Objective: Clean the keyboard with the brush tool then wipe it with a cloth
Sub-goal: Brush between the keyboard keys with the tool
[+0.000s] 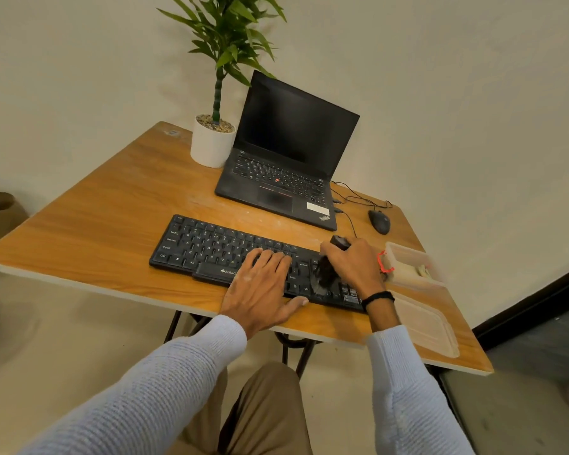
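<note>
My left hand [263,284] lies spread on the keyboard [207,246] at the table's [96,231] near edge. My right hand [353,264] grips the brush [324,274], bristles on the right-end keys. I judge brushing underway, the wiping not yet begun.

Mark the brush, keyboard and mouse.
brush [324,274], head view, on the bristles.
keyboard [207,246], head view, on the left keys.
mouse [379,221], head view, on its top.
</note>
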